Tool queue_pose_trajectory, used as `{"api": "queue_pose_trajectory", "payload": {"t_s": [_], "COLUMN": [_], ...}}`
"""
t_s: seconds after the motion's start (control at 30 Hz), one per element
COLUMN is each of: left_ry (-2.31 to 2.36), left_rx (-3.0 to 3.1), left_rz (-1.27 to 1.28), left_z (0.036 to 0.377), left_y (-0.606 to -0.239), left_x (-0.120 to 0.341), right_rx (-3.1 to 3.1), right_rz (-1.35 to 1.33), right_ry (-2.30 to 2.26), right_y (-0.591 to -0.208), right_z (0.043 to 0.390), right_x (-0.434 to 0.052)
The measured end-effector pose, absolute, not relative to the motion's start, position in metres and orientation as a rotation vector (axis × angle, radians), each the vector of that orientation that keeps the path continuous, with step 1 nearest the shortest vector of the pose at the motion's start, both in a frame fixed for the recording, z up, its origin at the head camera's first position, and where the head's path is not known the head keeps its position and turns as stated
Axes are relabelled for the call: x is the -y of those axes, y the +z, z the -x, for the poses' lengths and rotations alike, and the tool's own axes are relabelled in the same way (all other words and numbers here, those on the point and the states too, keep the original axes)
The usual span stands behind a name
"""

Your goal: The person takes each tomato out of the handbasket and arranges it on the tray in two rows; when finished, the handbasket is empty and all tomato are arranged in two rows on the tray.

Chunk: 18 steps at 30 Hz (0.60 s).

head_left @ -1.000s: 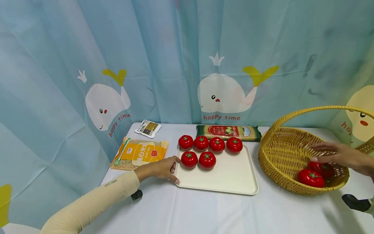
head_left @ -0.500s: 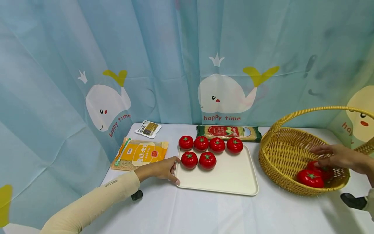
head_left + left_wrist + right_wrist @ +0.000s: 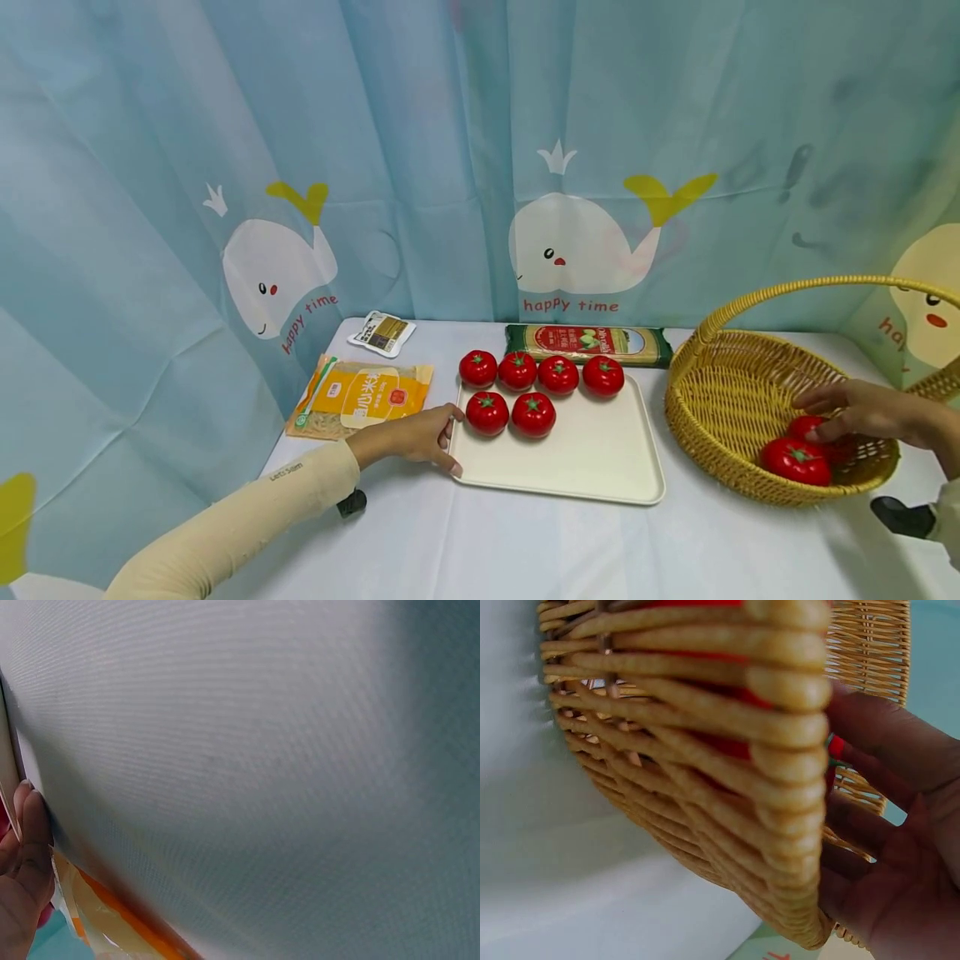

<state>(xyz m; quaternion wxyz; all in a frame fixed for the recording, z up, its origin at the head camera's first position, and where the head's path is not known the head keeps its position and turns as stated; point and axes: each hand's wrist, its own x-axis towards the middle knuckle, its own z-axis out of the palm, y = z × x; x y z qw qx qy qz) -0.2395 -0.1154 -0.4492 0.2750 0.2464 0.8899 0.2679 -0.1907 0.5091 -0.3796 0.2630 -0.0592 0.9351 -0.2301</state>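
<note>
A cream tray carries several red tomatoes in two rows toward its back left. My left hand holds the tray's left edge, its thumb at the front corner. In the left wrist view the fingers lie along the tray's side. On the right, my right hand reaches inside a wicker basket, its fingers and thumb round a tomato, which they partly cover. Another tomato lies in front of it. In the right wrist view the basket's rim hides the fingertips.
An orange noodle packet lies left of the tray, with a small white sachet behind it. A long green-ended pasta packet lies behind the tray. The basket's tall handle arches above it. A blue curtain hangs behind the table.
My right hand has come down from above the basket's tomatoes onto the rear one, and that tomato now shows farther left. My left hand has stayed at the tray's edge.
</note>
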Motion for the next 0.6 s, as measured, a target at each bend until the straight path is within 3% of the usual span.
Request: {"api": "queue_pose_trajectory", "payload": {"t_s": [0.6], "left_ry": [0.722], "left_rx": [-2.393], "left_rz": [-0.664], "left_z": [0.239], "left_y": [-0.4501], "left_x": [0.1149], "right_rx": [-2.406], "right_rz": [0.092], "right_ry": [-0.673], "right_y": [-0.3782], "right_z": [0.1934], "right_x": [-0.5054]}}
